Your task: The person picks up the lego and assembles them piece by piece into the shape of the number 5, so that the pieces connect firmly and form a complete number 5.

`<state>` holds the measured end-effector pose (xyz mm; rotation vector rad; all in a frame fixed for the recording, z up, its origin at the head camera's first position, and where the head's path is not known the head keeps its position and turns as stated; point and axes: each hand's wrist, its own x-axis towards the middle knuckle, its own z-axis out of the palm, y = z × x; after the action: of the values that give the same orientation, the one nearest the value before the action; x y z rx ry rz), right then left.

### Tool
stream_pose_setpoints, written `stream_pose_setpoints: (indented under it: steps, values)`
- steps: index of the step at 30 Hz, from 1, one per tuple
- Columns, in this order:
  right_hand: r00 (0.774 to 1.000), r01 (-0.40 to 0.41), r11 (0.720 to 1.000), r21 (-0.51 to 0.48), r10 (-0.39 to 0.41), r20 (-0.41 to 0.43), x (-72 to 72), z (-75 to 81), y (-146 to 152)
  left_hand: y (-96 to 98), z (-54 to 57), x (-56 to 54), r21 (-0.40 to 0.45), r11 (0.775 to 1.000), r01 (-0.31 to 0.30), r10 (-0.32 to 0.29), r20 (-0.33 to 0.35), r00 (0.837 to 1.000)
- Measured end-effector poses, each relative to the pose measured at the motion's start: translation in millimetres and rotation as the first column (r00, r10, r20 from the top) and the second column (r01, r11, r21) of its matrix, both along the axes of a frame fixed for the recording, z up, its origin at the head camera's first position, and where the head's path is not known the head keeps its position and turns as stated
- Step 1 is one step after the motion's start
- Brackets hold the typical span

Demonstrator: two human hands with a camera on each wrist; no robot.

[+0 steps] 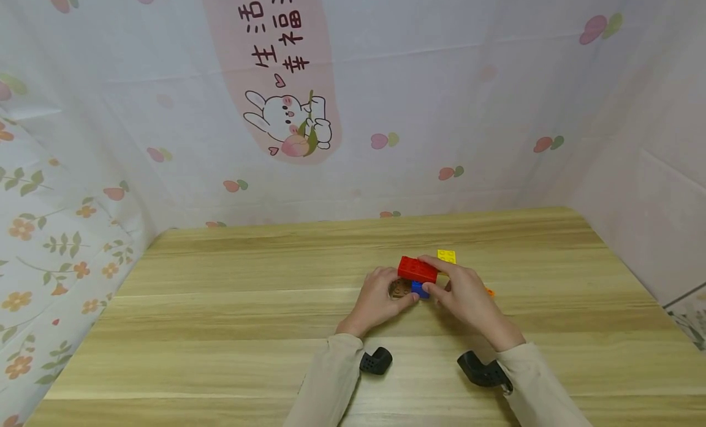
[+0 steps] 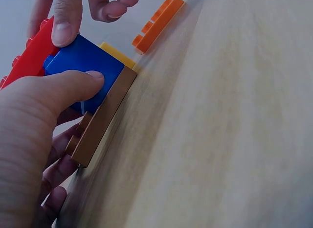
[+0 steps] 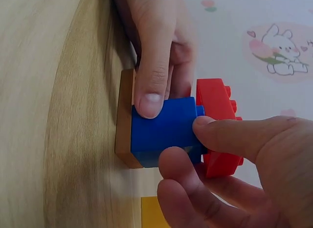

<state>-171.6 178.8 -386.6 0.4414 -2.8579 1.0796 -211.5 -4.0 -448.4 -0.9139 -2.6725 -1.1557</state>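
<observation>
A blue brick [image 3: 164, 132] stands upright on a flat brown plate [image 2: 105, 121] on the table. My left hand [image 1: 377, 295] holds these two, its thumb pressed on the blue brick's near side and its fingers behind. Above the blue brick lies a longer red brick [image 1: 417, 270], which my right hand [image 1: 469, 292] grips from the right. In the right wrist view the right thumb touches the blue brick's top edge beside the red one. Some of the blue brick's studs show between the two, and the red brick reaches out past the blue one.
Just behind the right hand lies a yellow brick [image 1: 447, 255]. An orange plate with studs [image 2: 159, 26] sits to the right, mostly hidden by that hand in the head view. The wooden table [image 1: 220, 317] ends at a patterned cloth [image 1: 419, 188] behind.
</observation>
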Motion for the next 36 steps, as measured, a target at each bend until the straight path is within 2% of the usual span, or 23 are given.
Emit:
stream_pose_setpoints:
  steps: [15,24,29,36]
  values:
    - [0.996,-0.084,0.994,-0.068,0.085,0.014,-3.7,-2.9,7.5,-0.3,-1.2,-0.1,0.002,1.0,-0.007,0.007,0.006,1.0]
    - [0.996,-0.081,0.992,-0.097,0.085,0.029,-4.2,-5.1,6.2,0.1,-0.9,-0.6,0.006,1.0,-0.007,0.007,0.013,1.0]
    - [0.998,-0.062,0.995,-0.083,0.064,0.02,-3.5,-4.8,3.2,0.3,-0.9,-1.0,0.01,1.0,-0.007,0.007,0.016,1.0]
    - [0.998,-0.043,0.999,-0.008,0.043,-0.045,-0.7,-2.4,-1.5,0.4,-1.3,-0.6,0.008,1.0,0.0,0.0,0.002,1.0]
